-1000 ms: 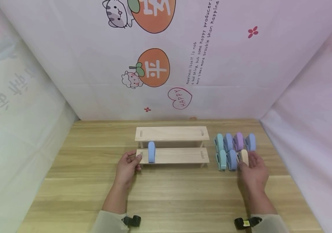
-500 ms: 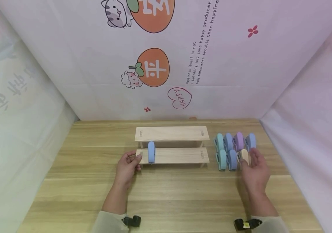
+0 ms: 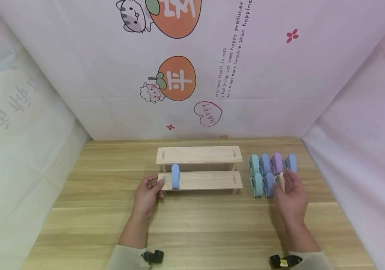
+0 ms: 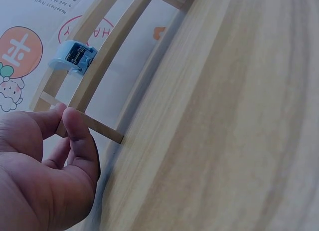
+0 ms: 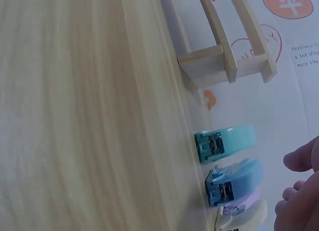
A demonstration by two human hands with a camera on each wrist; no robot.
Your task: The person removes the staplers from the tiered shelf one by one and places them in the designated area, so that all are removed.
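Note:
A two-step wooden rack [image 3: 206, 180] stands on the table, and a light blue stapler [image 3: 175, 176] sits upright near the left end of its lower step. My left hand [image 3: 147, 193] pinches that step's left end between thumb and fingers, as the left wrist view confirms. Over the front row of staplers hovers my right hand [image 3: 292, 200], partly hiding a cream stapler [image 3: 282, 180]. In the right wrist view its thumb [image 5: 299, 158] is spread away from the fingers, apart from the cream stapler, with nothing between them.
Beside the cream stapler stand a blue stapler [image 3: 268, 185] and a teal stapler [image 3: 256, 185]. Behind them is a back row with a purple stapler [image 3: 276, 163] among blue and teal ones. A printed white cloth [image 3: 256, 116] walls the wooden table [image 3: 206, 228] behind and at both sides.
My right hand, earlier with thumb and fingers on either side of the cream stapler, has shifted slightly left and now covers more of it. The left hand and rack stay put.

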